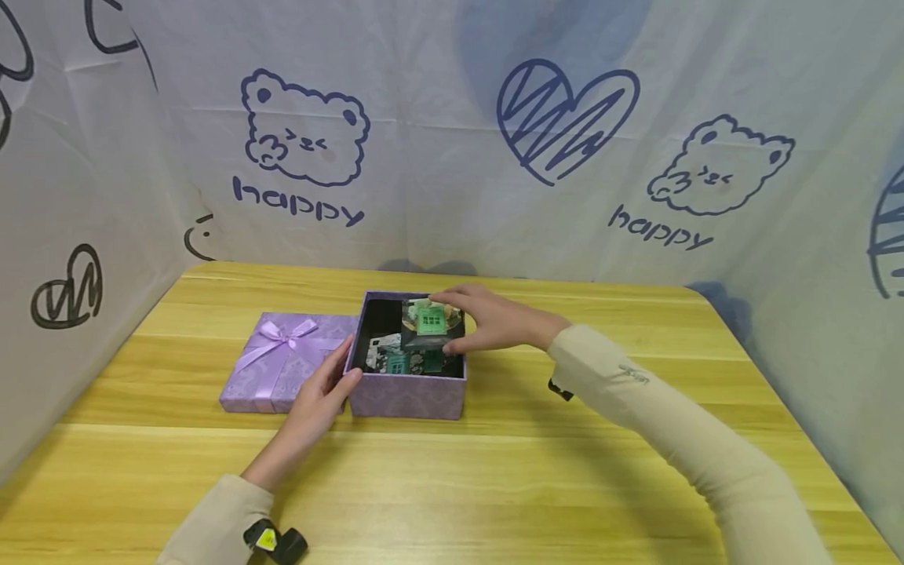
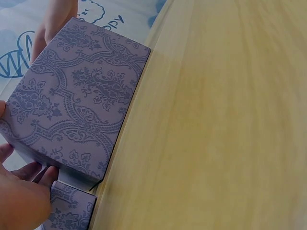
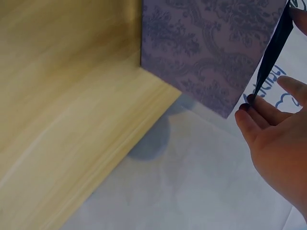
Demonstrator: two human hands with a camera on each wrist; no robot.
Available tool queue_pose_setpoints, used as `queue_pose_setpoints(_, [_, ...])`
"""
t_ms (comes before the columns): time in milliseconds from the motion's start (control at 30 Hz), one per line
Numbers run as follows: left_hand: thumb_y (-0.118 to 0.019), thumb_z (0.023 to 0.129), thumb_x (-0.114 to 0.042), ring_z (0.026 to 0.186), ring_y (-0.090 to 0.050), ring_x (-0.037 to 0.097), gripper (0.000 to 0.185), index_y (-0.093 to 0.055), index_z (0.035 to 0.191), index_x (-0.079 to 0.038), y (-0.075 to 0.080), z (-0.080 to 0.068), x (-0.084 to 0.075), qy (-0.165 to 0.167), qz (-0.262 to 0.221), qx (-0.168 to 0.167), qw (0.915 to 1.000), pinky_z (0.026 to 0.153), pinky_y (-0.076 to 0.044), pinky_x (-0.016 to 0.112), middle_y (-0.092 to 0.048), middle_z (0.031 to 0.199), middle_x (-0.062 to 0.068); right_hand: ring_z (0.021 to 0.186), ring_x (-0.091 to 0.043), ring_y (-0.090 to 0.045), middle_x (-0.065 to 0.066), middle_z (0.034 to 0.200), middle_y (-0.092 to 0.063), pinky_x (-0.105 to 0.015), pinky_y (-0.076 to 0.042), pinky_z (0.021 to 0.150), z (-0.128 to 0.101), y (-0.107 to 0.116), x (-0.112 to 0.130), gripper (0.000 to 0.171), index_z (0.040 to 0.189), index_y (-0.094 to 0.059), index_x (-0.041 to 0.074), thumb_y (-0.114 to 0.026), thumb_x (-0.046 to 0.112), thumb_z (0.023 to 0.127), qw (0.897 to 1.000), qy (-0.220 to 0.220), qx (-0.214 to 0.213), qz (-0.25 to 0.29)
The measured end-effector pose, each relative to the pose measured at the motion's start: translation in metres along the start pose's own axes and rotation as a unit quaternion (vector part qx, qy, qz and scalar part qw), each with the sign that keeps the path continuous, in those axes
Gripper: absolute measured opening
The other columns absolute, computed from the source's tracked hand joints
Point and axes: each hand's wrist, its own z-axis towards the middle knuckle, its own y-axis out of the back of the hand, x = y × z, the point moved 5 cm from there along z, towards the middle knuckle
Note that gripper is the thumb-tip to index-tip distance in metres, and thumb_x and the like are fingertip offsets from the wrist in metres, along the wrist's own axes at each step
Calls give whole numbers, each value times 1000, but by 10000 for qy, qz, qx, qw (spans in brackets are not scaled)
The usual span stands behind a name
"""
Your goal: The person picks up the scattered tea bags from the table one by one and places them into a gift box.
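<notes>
Pinching a dark packet point(image 1: 428, 323) with green print, the right hand point(image 1: 494, 320) hovers over the open box point(image 1: 408, 390) mid-surface point(image 1: 494, 471). Left hand point(image 1: 321, 396) rests straight fingers point(image 1: 337, 369) on the box's left wall, lid point(image 1: 282, 361) just beside. Only the head view shows what's inside; the wrist views just get patterned walls.

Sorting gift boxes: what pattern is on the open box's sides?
Darker purple damask scrollwork on lilac box, clearest in the left wrist view.
</notes>
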Motion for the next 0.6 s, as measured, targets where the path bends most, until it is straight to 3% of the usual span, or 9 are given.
queue_pose_setpoints(333, [-49,103,-20,133,-36,38,57,-26,154,-10,-1,-1,-5,-115,-87,-16,9999,82,-45,27,-31,150,24,140,-31,-25,-14,155,-27,-52,-28,108,12,-8,10,80,154,-28,14,-66,44,90,9995,54,216,235])
queue_pose_setpoints(600, [-49,103,-20,130,-40,36,57,-26,154,-10,-1,0,-5,-104,-98,0,9999,76,-45,27,-33,150,24,141,-31,-24,-13,155,-26,-51,-26,109,16,-15,14,77,153,-30,13,-66,41,91,9990,119,310,289])
